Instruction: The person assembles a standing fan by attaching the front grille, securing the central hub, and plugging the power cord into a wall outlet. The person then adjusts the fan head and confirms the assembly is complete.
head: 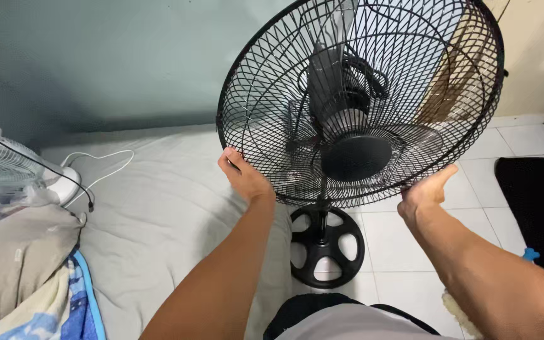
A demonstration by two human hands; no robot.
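Note:
A black standing fan with a round wire cage [360,94] stands in front of me on a round black base [327,247]. Its clear blades and dark hub show through the grille. My left hand [243,176] grips the cage rim at its lower left edge, fingers curled over the wire. On the lower right edge of the rim rests my right hand [427,191], thumb up against the grille and the fingers hidden behind it. The fan head is tilted toward me.
A grey mattress [158,208] lies at left with a white cable [105,165] and a black cable [70,181] on it. A small white fan [7,167] and folded bedding [20,271] sit at far left. White floor tiles and a black mat [539,208] are at right.

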